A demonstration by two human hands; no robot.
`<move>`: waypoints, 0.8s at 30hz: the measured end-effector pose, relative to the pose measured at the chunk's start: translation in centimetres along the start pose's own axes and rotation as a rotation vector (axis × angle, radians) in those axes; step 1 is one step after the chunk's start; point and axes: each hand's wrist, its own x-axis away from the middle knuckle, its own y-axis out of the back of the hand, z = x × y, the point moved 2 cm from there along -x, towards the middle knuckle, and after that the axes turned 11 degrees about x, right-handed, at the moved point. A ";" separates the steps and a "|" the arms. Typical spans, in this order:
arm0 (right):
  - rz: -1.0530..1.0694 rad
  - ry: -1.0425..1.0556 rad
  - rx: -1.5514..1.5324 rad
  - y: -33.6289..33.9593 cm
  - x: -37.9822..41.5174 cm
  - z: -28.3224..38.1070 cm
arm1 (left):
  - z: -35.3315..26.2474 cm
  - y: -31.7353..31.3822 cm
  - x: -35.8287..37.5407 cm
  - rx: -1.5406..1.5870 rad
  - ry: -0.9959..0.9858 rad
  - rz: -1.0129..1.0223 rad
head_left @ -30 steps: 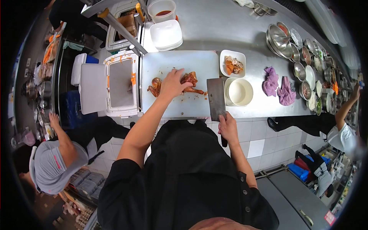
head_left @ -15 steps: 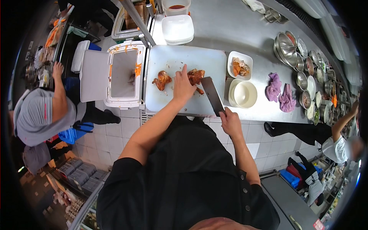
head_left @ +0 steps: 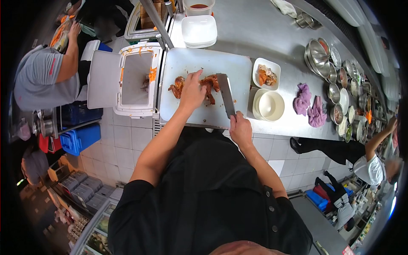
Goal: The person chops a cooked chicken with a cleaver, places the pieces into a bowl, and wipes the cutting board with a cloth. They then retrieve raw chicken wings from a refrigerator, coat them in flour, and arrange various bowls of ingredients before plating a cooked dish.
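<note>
Cleaver (head_left: 226, 97) shifts left, up against the right-hand meat piece (head_left: 210, 83)

Compared with half a second ago, the right hand (head_left: 241, 129) also sits further left, near the front edge of the cutting board (head_left: 229, 57), and the left hand (head_left: 193, 91) has slid left along with the meat piece. The right fingers are clenched round the cleaver's handle; its blade stands beside the right end of the meat, though whether it touches is unclear. The left fingers stretch out over the near side of that same piece, and I cannot tell whether they grip it or only steady it. Both browned portions lie on the board, the smaller piece (head_left: 176, 87) just left of the left hand.

Right of the board stand a square bowl (head_left: 256, 80) holding more meat and some cream-coloured bowls (head_left: 272, 106), with purple cloths (head_left: 302, 100) further along the counter (head_left: 250, 34). White dishes (head_left: 199, 32) are stacked behind the board; an open white bin (head_left: 118, 107) stands to its left. Beyond it, a co-worker in a grey shirt (head_left: 46, 78) reaches toward another worktop
</note>
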 end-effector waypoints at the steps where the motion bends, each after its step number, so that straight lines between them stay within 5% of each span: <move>1: -0.025 0.033 0.023 -0.4 -0.5 0.7 | -0.1 0.6 -0.1 0.001 -0.047 -0.077; 12: 0.065 0.048 0.163 -3.2 -4.4 3.0 | -11.5 5.4 -3.9 0.100 -0.432 -0.365; 17: 0.074 0.047 0.144 -2.8 -4.2 3.2 | -18.8 4.4 -6.9 0.040 -0.987 -0.269; 24: 0.138 -0.005 0.193 -2.8 -5.3 2.4 | -4.7 -6.6 -11.1 -0.393 -0.919 0.181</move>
